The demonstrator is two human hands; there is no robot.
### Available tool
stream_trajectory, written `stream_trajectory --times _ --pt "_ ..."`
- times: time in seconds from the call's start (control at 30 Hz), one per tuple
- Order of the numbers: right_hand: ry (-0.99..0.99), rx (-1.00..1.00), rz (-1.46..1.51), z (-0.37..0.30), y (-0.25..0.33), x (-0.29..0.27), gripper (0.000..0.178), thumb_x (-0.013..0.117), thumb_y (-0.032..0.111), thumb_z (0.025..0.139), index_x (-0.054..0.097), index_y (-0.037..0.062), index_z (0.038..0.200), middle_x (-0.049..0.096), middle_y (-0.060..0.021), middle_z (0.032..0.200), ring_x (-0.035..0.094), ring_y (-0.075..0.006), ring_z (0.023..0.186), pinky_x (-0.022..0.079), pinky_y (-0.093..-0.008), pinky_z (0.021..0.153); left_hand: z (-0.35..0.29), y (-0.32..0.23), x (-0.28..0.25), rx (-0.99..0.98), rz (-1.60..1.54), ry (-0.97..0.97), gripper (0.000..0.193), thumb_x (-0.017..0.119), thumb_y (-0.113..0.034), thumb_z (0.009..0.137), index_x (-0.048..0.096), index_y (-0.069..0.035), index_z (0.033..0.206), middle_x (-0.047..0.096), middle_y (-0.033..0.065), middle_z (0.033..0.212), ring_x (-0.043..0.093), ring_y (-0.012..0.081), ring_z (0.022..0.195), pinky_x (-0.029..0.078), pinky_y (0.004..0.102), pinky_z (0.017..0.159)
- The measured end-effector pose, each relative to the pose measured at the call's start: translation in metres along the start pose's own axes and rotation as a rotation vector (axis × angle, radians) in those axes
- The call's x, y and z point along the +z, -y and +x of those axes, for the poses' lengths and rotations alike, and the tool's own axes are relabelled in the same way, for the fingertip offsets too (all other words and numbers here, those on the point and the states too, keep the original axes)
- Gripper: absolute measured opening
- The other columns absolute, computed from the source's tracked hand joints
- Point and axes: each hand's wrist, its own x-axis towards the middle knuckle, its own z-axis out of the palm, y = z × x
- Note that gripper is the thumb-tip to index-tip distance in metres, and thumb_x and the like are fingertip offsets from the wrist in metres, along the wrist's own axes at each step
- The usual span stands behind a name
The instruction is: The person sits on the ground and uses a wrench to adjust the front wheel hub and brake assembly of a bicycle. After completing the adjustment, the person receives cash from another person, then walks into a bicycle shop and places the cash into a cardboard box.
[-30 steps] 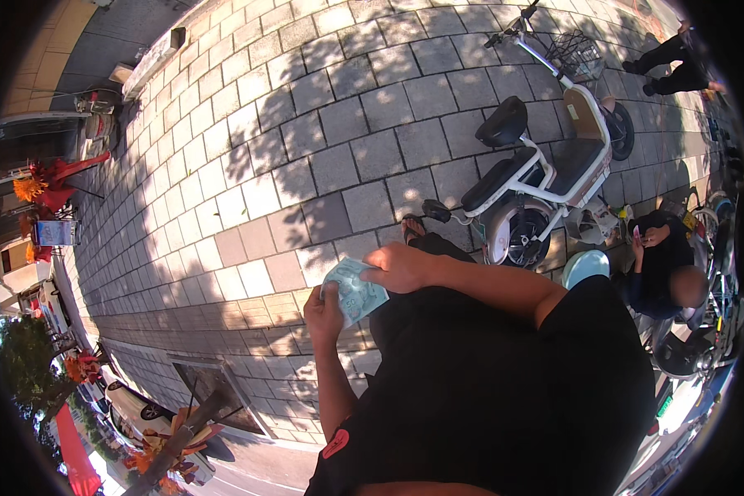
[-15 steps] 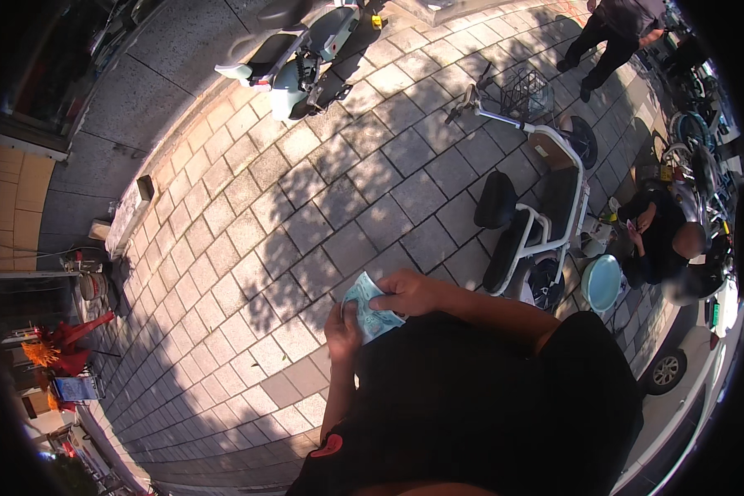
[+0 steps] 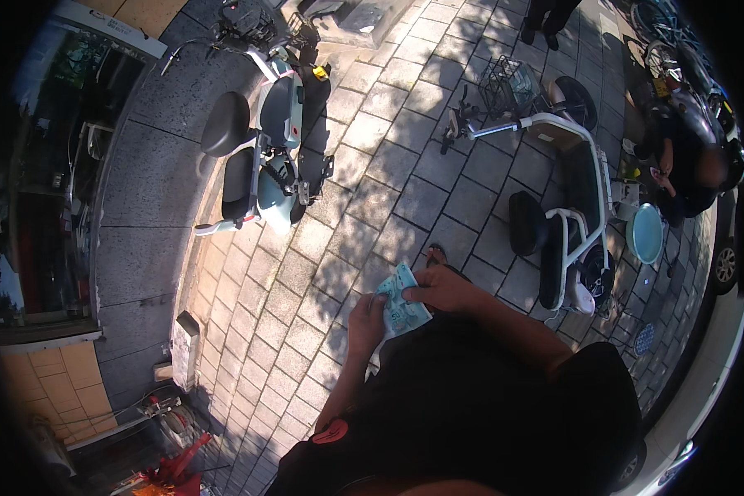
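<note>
In front of my body, blue-green banknotes (image 3: pixel 399 312) are held between both hands. My left hand (image 3: pixel 364 326) pinches the left edge, thumb on top. On the right side my right hand (image 3: pixel 444 289) grips the paper with its thumb pressed across it. How many notes lie together I cannot tell. Just beyond my right hand, a sandalled foot of mine (image 3: pixel 435 255) shows on the paving.
A white electric scooter (image 3: pixel 558 273) with a wire basket stands to the right, a pale green scooter (image 3: pixel 278 198) at far left beside a kerb. Right of the white one are a light-blue basin (image 3: pixel 645 234) and a seated person (image 3: pixel 690 161). Another person's legs (image 3: pixel 546 21) stand far off.
The view has swung left and I have moved along the paving. The green scooter now shows nearer, with a shop window at its left. Both hands still hold the banknotes.
</note>
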Motion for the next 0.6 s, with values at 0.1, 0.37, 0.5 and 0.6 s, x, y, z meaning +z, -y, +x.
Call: stream_trajectory --times 0.1,0.37,0.5,0.6 --pt "-0.05 0.056 -0.148 0.063 0.033 -0.036 0.04 0.071 0.038 0.102 0.074 -0.0017 0.096 0.069 -0.0081 0.074 0.067 -0.0156 0.068 0.052 -0.0346 0.064 0.054 -0.04 -0.03 -0.042 -0.333 -0.098 0.03 0.065 -0.027 0.109 0.073 0.001 0.11 0.075 0.0141 0.091 0.07 0.0183 0.085 0.055 0.035 0.078" --pt "-0.056 0.195 -0.285 0.197 0.157 -0.148 0.041 0.068 0.039 0.103 0.074 0.0032 0.122 0.071 -0.0043 0.084 0.066 -0.013 0.071 0.053 -0.032 0.065 0.257 -0.107 -0.068 -0.06 -0.143 0.024 0.045 0.069 -0.04 0.104 0.074 0.004 0.111 0.074 0.0149 0.086 0.068 0.0216 0.079 0.054 0.039 0.073" --pt "-0.125 0.195 -0.061 0.264 0.191 -0.204 0.046 0.076 0.044 0.1 0.076 0.0047 0.123 0.076 -0.0062 0.099 0.068 -0.0165 0.083 0.055 -0.0327 0.075 0.383 -0.145 -0.079 0.014 -0.186 0.292 0.035 0.073 -0.03 0.101 0.076 0.003 0.112 0.077 0.0119 0.09 0.069 0.0162 0.078 0.056 0.0362 0.073" --pt "-0.389 0.184 0.057 0.285 0.225 -0.246 0.037 0.078 0.031 0.1 0.077 0.0034 0.124 0.079 -0.0094 0.112 0.074 -0.0194 0.099 0.058 -0.0362 0.091 0.47 -0.222 -0.076 0.073 -0.156 0.513 0.037 0.077 -0.028 0.097 0.076 0.003 0.117 0.078 0.0117 0.095 0.072 0.016 0.083 0.058 0.035 0.077"
